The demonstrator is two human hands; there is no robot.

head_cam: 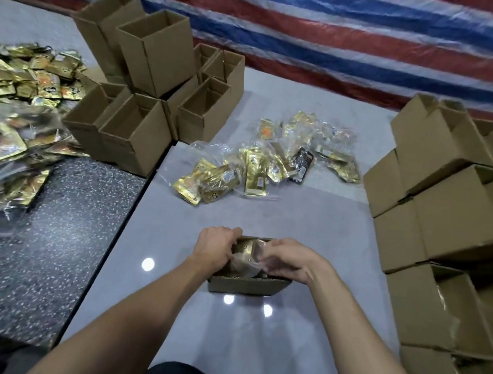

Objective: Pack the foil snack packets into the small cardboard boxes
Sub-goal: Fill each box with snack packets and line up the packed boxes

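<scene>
Striped tarp [312,28] hangs as backdrop, well beyond both hands; everything sits on a glossy grey floor [226,334], not a tabletop.

Stacked boxes [446,204] stand to the right of the right hand, well apart; open empty boxes [146,88] are ahead and left of the left hand; a big heap of packets [19,83] lies further left; loose packets [258,170], some in clear wrap, lie straight ahead of both hands, near.

Working box [245,285] sits between the hands, open top up; a bundle [247,261] of gold foil packets in clear film is partly down inside it.

Left hand [216,248] has fingers curled over the box's left end wall, gripping it; right hand [285,260] has fingers curled on the bundle's film, pinching it; exact fingertip contact is blurred.

Handling, my read:
- bundle is light, soft and floppy; film and foil are slick, so a pinch on film alone may slip; better to clamp across the whole stack's short edges
- fit looks tight; feed it in edge first and press flat on top
- foil creases and seams can split; no hard squeezing
- box is light and thin-walled and slides on the glossy floor; brace an end wall, as the left hand does; walls bow if the bundle is forced.
</scene>
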